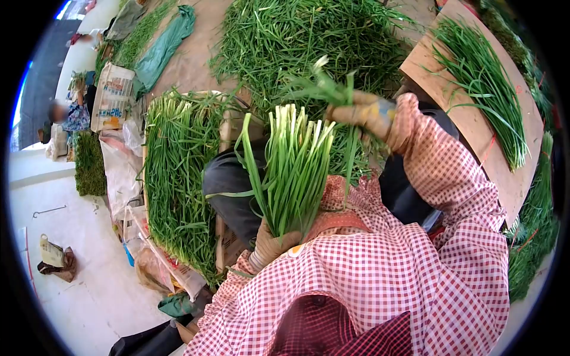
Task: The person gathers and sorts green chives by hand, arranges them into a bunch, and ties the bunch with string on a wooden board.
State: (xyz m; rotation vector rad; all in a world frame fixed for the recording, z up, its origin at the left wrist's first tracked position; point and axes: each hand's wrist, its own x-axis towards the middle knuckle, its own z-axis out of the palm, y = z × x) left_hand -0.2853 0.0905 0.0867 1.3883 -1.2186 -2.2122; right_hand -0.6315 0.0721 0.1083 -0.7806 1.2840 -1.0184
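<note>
My left hand (272, 244), in a tan glove, is closed around the lower part of a bunch of garlic chives (291, 172). The bunch stands upright in front of my chest, its pale cut ends pointing up and its green leaves bending near my grip. Beyond it, my gloved right hand (365, 114) is closed on a few loose chive stalks (323, 86), which are blurred by motion. Some leaves also hang below that hand. A large heap of loose chives (309, 44) lies just past my right hand.
Left of my knee, a crate holds lined-up chives (181, 178). At the right, a tied-looking chive bundle (484, 83) lies on a brown board (439, 65). A green cloth (166, 47) lies at the upper left. Another person (74, 115) sits at the far left.
</note>
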